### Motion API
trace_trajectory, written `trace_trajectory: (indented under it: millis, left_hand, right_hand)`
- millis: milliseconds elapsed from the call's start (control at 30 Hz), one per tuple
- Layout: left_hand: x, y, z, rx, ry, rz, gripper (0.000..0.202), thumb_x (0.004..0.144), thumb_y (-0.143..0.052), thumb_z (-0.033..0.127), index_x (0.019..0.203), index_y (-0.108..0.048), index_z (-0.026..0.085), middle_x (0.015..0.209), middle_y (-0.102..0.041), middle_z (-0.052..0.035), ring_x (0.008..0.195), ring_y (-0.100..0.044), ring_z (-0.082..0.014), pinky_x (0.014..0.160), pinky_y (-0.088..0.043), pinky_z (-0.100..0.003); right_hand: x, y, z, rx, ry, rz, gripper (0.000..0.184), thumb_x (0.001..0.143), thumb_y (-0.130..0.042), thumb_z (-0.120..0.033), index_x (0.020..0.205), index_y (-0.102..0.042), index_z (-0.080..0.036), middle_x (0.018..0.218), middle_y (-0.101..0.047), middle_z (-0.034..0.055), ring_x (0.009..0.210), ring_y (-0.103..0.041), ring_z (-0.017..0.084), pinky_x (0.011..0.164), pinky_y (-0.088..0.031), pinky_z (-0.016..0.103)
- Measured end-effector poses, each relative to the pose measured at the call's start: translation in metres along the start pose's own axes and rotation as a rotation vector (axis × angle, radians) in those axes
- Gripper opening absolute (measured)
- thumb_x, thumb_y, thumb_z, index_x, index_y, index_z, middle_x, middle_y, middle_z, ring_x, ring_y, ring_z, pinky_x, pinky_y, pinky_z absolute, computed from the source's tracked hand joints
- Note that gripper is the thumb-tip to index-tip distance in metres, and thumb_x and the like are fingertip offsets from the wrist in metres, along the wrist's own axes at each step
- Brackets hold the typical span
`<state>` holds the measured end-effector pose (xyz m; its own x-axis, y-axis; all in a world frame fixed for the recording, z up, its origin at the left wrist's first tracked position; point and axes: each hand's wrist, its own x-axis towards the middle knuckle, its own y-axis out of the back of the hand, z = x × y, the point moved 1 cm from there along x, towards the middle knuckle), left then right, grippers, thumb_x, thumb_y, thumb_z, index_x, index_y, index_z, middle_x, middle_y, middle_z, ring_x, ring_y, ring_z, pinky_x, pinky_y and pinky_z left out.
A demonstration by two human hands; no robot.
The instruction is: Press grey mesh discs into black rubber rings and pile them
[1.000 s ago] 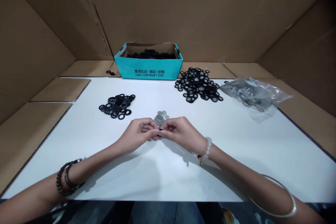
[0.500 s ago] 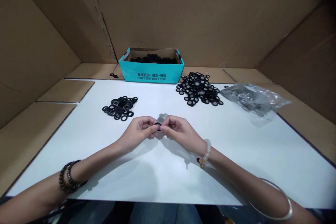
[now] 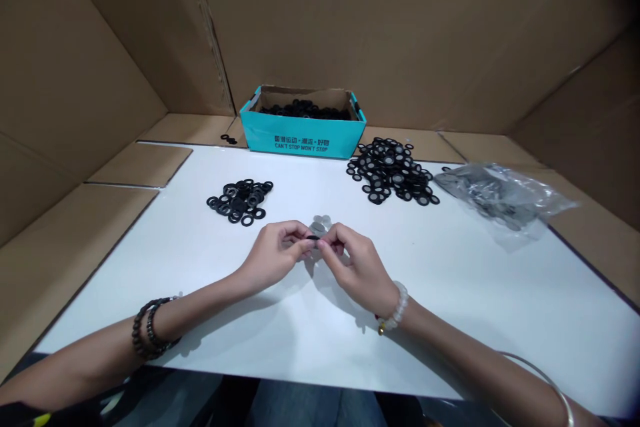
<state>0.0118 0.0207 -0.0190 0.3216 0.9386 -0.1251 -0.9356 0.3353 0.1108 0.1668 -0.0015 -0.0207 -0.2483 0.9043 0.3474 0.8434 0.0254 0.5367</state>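
Note:
A small black rubber ring [image 3: 313, 237] is pinched between my two hands near the middle of the white table, tilted so that it shows nearly edge-on. My left hand [image 3: 275, 250] grips its left side with thumb and fingertips. On the other side, the thumb and forefinger of my right hand [image 3: 355, 263] close on it. Whether a disc sits inside the ring is hidden. Just behind my fingertips lie several small grey discs [image 3: 320, 221] on the tabletop. A loose heap of black rings [image 3: 241, 202] is to the left, beyond my left hand.
A turquoise box [image 3: 304, 136] holding black rings stands at the back. To its right is a larger pile of black rings with grey centres [image 3: 393, 170]. A clear plastic bag [image 3: 505, 197] of grey discs lies farther right. Cardboard walls [image 3: 400, 33] surround the table [image 3: 320, 333].
The view has shifted, so the things appear farther right. The ring has tipped from showing its curve to nearly edge-on; both hands still pinch it.

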Motion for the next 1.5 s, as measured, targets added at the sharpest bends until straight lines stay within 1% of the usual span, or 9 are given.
trace_trajectory:
  millis: [200,367,600,767,967,1133,1233,1333,1500]
  left_hand:
    - [0.0,0.003,-0.002,-0.048,-0.012,0.046,0.014,0.075,-0.065,0.027,0.075,-0.061,0.014,0.071,-0.06,-0.0014,0.069,-0.058,-0.0134,0.065,-0.048,-0.026]
    - [0.001,0.005,-0.004,-0.16,-0.015,-0.047,0.019,0.072,-0.07,0.03,0.075,-0.061,0.013,0.071,-0.059,0.0006,0.063,-0.055,-0.0099,0.063,-0.046,-0.023]
    - [0.0,0.002,-0.005,-0.418,0.162,-0.098,0.025,0.067,-0.077,0.032,0.077,-0.065,0.013,0.064,-0.062,0.0018,0.059,-0.056,-0.0073,0.06,-0.044,-0.019]
    - [0.001,0.003,-0.006,-0.567,0.261,-0.14,0.025,0.063,-0.08,0.026,0.08,-0.068,0.012,0.065,-0.066,0.0003,0.058,-0.059,-0.0072,0.06,-0.045,-0.019]
    - [0.001,0.002,-0.004,-0.574,0.298,-0.151,0.022,0.067,-0.078,0.025,0.082,-0.069,0.011,0.068,-0.067,-0.0009,0.059,-0.059,-0.0063,0.061,-0.047,-0.018]
    - [0.001,0.003,-0.004,-0.558,0.302,-0.164,0.023,0.067,-0.078,0.029,0.08,-0.07,0.011,0.066,-0.066,-0.0015,0.059,-0.058,-0.007,0.061,-0.047,-0.018]
    - [0.002,0.006,-0.003,-0.519,0.323,-0.174,0.022,0.067,-0.077,0.031,0.077,-0.069,0.013,0.063,-0.065,-0.0017,0.058,-0.06,-0.0086,0.061,-0.047,-0.02]
    - [0.003,0.008,-0.001,-0.381,0.318,-0.204,0.022,0.068,-0.076,0.032,0.075,-0.067,0.013,0.061,-0.065,-0.002,0.056,-0.059,-0.0088,0.06,-0.046,-0.02]
    - [0.006,0.008,0.0,-0.175,0.17,-0.195,0.026,0.071,-0.071,0.036,0.078,-0.063,0.013,0.063,-0.065,-0.0026,0.057,-0.059,-0.0108,0.061,-0.046,-0.024]
  right_hand:
    - [0.001,0.001,-0.002,0.1,-0.093,-0.032,0.019,0.087,-0.047,-0.025,0.07,-0.042,-0.02,0.062,-0.046,-0.0015,0.055,-0.042,0.011,0.052,-0.033,0.025]
    - [0.004,0.003,0.001,0.256,-0.198,-0.099,0.021,0.086,-0.048,-0.032,0.07,-0.045,-0.02,0.063,-0.046,-0.0018,0.057,-0.04,0.011,0.054,-0.033,0.026]
    - [0.006,0.002,0.003,0.624,-0.389,-0.135,0.035,0.079,-0.056,-0.051,0.068,-0.044,-0.019,0.062,-0.043,-0.0036,0.057,-0.038,0.01,0.056,-0.031,0.026]
    - [0.008,0.002,0.005,0.835,-0.512,-0.153,0.037,0.074,-0.062,-0.048,0.062,-0.044,-0.019,0.055,-0.038,-0.0057,0.052,-0.031,0.009,0.053,-0.025,0.026]
    - [0.008,0.002,0.004,0.99,-0.567,-0.175,0.039,0.074,-0.064,-0.043,0.057,-0.039,-0.019,0.055,-0.036,-0.0053,0.054,-0.032,0.009,0.056,-0.029,0.026]
    - [0.008,0.003,0.003,0.935,-0.557,-0.168,0.039,0.074,-0.063,-0.046,0.058,-0.039,-0.019,0.055,-0.035,-0.0055,0.054,-0.031,0.009,0.056,-0.029,0.027]
    - [0.009,0.006,0.005,0.766,-0.491,-0.182,0.036,0.075,-0.061,-0.049,0.063,-0.044,-0.019,0.057,-0.036,-0.0057,0.054,-0.03,0.009,0.053,-0.027,0.026]
    - [0.009,0.01,0.007,0.548,-0.364,-0.235,0.032,0.08,-0.057,-0.047,0.068,-0.046,-0.019,0.063,-0.041,-0.0034,0.057,-0.035,0.01,0.054,-0.028,0.026]
    - [0.01,0.014,0.006,0.358,-0.206,-0.296,0.02,0.086,-0.048,-0.035,0.076,-0.049,-0.019,0.068,-0.048,-0.0006,0.063,-0.042,0.012,0.059,-0.034,0.027]
